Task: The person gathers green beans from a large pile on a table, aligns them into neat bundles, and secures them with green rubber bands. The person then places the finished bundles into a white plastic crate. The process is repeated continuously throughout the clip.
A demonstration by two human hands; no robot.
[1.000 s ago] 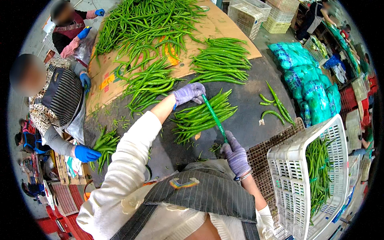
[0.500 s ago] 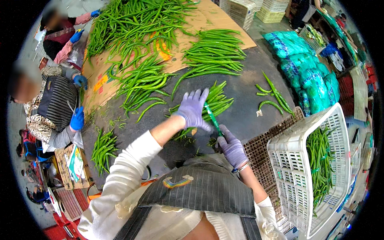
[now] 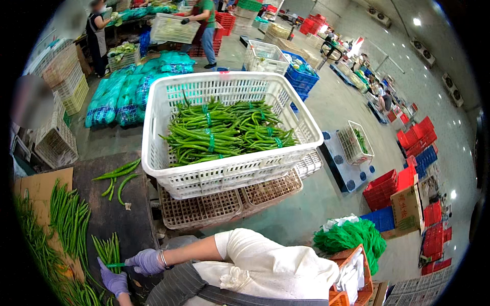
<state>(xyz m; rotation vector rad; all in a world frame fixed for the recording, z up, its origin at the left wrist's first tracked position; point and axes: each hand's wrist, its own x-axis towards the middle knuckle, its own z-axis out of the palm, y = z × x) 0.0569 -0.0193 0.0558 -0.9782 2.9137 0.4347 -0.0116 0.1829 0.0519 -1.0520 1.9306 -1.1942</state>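
Note:
Both my hands are in purple gloves at the table's near edge, at lower left. My left hand (image 3: 113, 279) grips a small bundle of long green chillies (image 3: 107, 247) from below. My right hand (image 3: 142, 262) pinches a green band (image 3: 117, 264) that lies across this bundle. Rows of loose chillies (image 3: 71, 224) lie beyond on cardboard (image 3: 28, 184) and the dark tabletop (image 3: 132, 219), with a few single ones (image 3: 124, 170) higher up. A white crate (image 3: 229, 179) in the middle holds several banded chilli bundles (image 3: 214, 125).
Brown grid crates (image 3: 199, 209) sit under the white crate. Turquoise sacks (image 3: 102, 107) and stacked crates (image 3: 66, 81) stand behind. Workers (image 3: 204, 41) are in the background. An orange crate (image 3: 337, 298) and green bands (image 3: 357, 239) are at my right. A pallet (image 3: 342, 163) lies on the floor.
My view has swung sharply right, bringing the white crate to the centre and my hands to lower left. My left hand, spread over the bundle earlier, now grips it.

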